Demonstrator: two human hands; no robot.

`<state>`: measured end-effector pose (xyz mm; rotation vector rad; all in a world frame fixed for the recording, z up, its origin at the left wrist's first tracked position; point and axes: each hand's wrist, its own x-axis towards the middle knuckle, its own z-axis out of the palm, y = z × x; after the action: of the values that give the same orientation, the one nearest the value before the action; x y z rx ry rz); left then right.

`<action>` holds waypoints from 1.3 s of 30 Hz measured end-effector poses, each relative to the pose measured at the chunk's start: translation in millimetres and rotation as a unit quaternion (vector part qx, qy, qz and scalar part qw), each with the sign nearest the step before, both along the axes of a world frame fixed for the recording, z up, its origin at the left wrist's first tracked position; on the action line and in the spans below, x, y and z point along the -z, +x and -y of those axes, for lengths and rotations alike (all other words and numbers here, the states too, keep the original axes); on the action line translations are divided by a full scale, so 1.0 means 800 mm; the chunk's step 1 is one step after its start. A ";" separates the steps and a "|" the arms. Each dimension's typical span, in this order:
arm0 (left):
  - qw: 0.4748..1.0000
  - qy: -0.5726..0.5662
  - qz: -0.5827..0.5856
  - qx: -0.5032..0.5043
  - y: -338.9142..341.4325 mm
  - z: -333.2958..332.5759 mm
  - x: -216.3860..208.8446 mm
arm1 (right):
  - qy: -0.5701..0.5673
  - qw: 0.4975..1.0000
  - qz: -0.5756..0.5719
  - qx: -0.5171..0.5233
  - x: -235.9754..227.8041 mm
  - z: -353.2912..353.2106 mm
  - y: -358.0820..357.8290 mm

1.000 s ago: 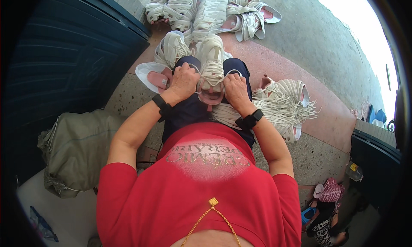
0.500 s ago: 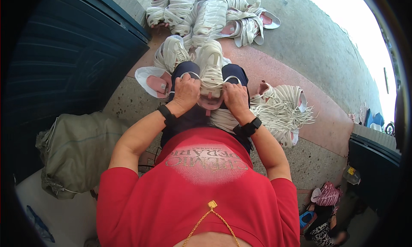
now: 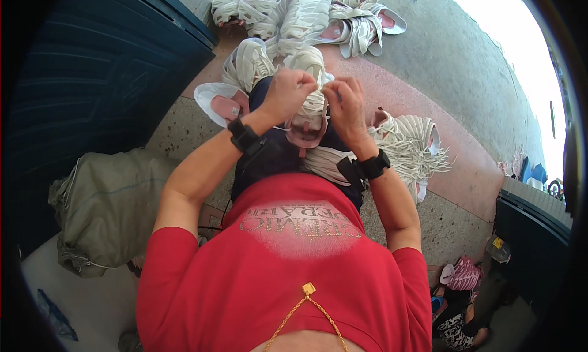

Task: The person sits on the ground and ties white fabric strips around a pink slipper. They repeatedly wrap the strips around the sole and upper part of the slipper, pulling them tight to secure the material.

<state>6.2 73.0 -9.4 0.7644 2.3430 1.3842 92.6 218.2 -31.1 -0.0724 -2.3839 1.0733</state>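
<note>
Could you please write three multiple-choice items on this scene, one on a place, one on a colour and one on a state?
1. Where does the grey bag lie?
A. On the person's left
B. On the person's right
C. On the lap

2. What colour is the person's shirt?
A. Blue
B. Red
C. Yellow

3. What are the left hand and right hand doing?
A. Resting flat on the floor
B. Hanging at the sides
C. Both closed on the white shoe on the lap

Answers: 1 A, the bag is beside the left arm. 2 B, the shirt is plainly red. 3 C, both hands pinch at the shoe.
</note>
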 end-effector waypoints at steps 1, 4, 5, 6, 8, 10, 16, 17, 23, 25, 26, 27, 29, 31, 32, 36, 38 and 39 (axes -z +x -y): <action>0.997 0.011 0.076 -0.008 -0.017 -0.005 -0.002 | 0.015 1.000 0.004 0.002 -0.009 -0.003 -0.014; 0.993 0.033 0.114 -0.014 -0.071 0.008 0.034 | 0.046 0.997 0.058 0.000 -0.016 -0.020 -0.034; 0.995 0.011 0.090 -0.048 -0.091 0.022 0.050 | 0.043 0.993 0.109 -0.004 -0.013 -0.030 -0.026; 0.994 -0.014 0.068 -0.085 -0.110 0.048 0.071 | 0.038 0.986 0.161 -0.010 -0.006 -0.038 -0.017; 0.979 -0.123 -0.013 -0.164 -0.148 0.122 0.128 | 0.035 0.957 0.272 -0.099 0.016 -0.039 0.017; 0.915 -0.341 -0.108 -0.184 -0.163 0.214 0.179 | 0.146 0.915 0.341 -0.160 0.030 -0.019 0.050; 0.853 -0.442 0.070 -0.267 -0.150 0.348 0.251 | 0.268 0.883 0.344 -0.175 0.053 0.007 0.080; 0.862 -0.384 0.183 -0.276 -0.152 0.330 0.239 | 0.269 0.878 0.359 -0.169 0.058 0.006 0.082; 0.886 -0.392 0.046 -0.244 -0.166 0.383 0.283 | 0.194 0.891 0.314 -0.266 0.027 0.017 0.060; 0.923 -0.285 -0.009 -0.259 -0.178 0.355 0.252 | 0.211 0.871 0.335 -0.291 0.024 0.029 0.065; 0.928 -0.236 0.017 -0.288 -0.180 0.335 0.224 | 0.220 0.861 0.345 -0.304 0.025 0.032 0.069; 0.930 -0.186 0.041 -0.315 -0.183 0.312 0.186 | 0.234 0.858 0.339 -0.306 0.036 0.033 0.075; 0.933 -0.098 0.082 -0.337 -0.176 0.281 0.107 | 0.238 0.861 0.319 -0.317 0.039 0.037 0.079; 0.935 -0.052 0.085 -0.341 -0.164 0.264 0.046 | 0.266 0.854 0.299 -0.333 0.046 0.043 0.085; 0.936 -0.046 0.082 -0.340 -0.151 0.247 0.012 | 0.292 0.846 0.292 -0.338 0.054 0.046 0.089; 0.971 0.018 0.014 -0.240 -0.088 0.191 -0.078 | 0.395 0.807 0.298 -0.322 0.064 0.051 0.098; 0.984 0.002 -0.037 -0.174 -0.047 0.155 -0.116 | 0.365 0.830 0.286 -0.310 0.072 0.045 0.109; 0.986 -0.004 -0.056 -0.155 -0.035 0.141 -0.122 | 0.349 0.842 0.277 -0.304 0.074 0.043 0.112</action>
<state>-21.5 -40.1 87.9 0.5009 2.6409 1.4854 182.3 183.9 -90.1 0.7784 -3.3082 0.3368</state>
